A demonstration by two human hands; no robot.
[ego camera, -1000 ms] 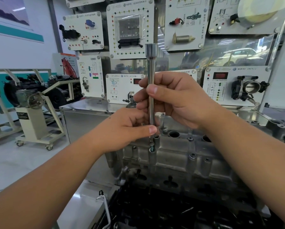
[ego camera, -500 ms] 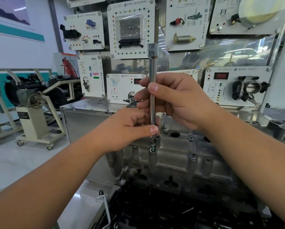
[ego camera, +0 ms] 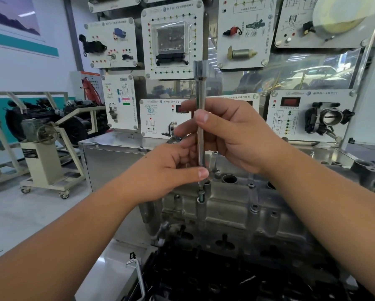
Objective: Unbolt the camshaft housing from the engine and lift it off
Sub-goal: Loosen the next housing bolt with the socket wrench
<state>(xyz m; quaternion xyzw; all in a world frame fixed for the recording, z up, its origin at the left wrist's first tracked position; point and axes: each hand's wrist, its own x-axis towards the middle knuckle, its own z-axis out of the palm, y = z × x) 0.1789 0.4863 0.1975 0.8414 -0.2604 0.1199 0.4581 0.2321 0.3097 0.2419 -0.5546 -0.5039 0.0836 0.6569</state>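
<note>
camshaft housing sat on engine, low centre of view, grey cast metal. bolt stood raised from boss at housing's near-left edge. long extension bar stood upright above bolt, tip just over it. left hand pinched bar's lower end; right hand gripped mid-shaft, thumb across front. steel cabinet behind, training panels above, engine stand far left.
</note>
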